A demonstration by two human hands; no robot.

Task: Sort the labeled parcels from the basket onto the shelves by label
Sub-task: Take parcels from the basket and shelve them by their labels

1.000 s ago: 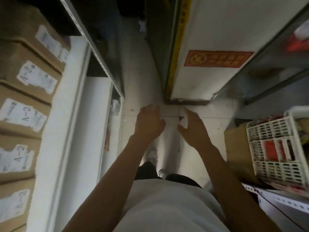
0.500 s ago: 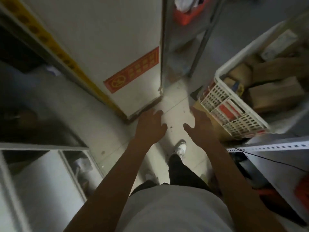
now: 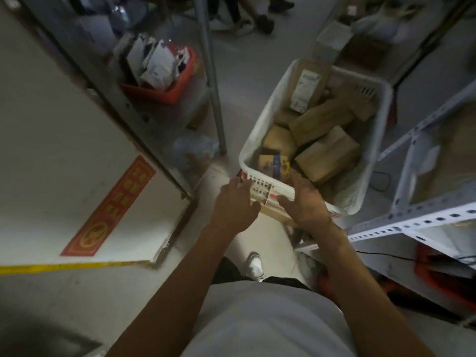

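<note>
A narrow strip of pale floor runs between metal shelves. The white basket of brown parcels fills the aisle ahead; left hand and right hand hover open-fingered at its near rim, holding nothing.

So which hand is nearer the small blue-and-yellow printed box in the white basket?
Right. The right hand reaches over the white basket's near rim, fingertips just beside the printed box. The left hand stays outside the basket's near-left corner, farther off.
</note>
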